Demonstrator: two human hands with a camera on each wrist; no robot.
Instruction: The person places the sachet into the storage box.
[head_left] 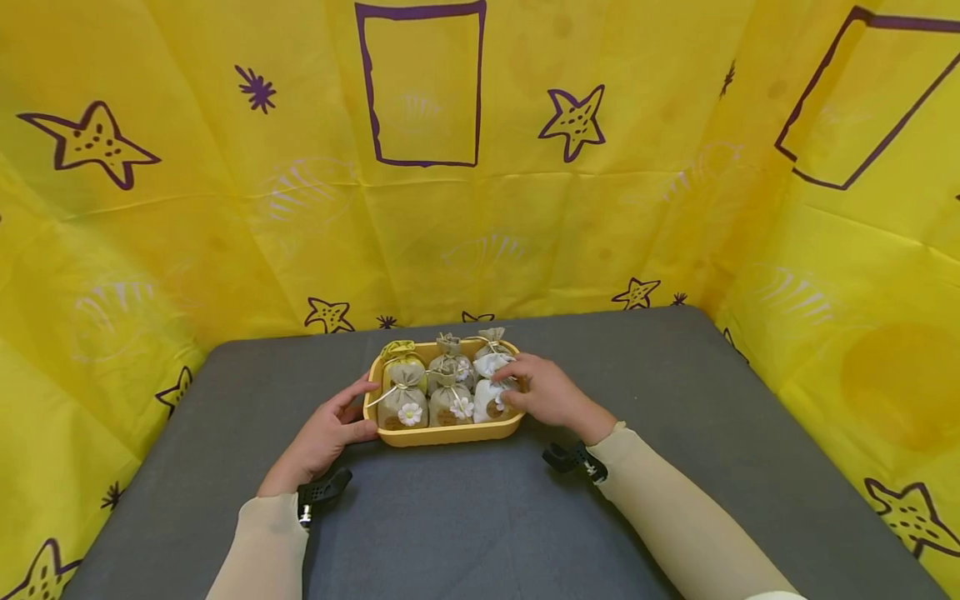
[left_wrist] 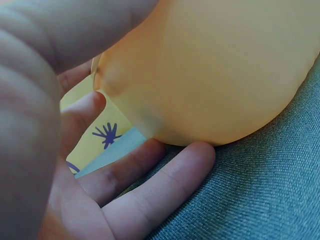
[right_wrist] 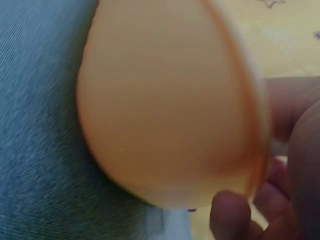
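Note:
A yellow plastic basket (head_left: pixel 450 435) sits on the grey table, holding several small drawstring pouches with flower trims. At its left end, my left hand (head_left: pixel 322 437) grips the basket; the left wrist view has the fingertips (left_wrist: pixel 197 152) against the outer wall low down. My right hand (head_left: pixel 551 392) reaches over the right end, fingers and thumb about a white pouch (head_left: pixel 487 408). Beside that pouch are beige pouches (head_left: pixel 450 402) and, at the back left, a yellow one (head_left: pixel 405 348). In the right wrist view the basket wall (right_wrist: pixel 170 100) hides what the right fingertips touch.
The grey cloth-covered table (head_left: pixel 465 517) extends around the basket. Behind it and along both sides hangs a yellow curtain (head_left: pixel 480 250) with purple starfish drawings. A black wrist mount (head_left: pixel 573 460) is strapped by the right cuff, another (head_left: pixel 322 492) by the left.

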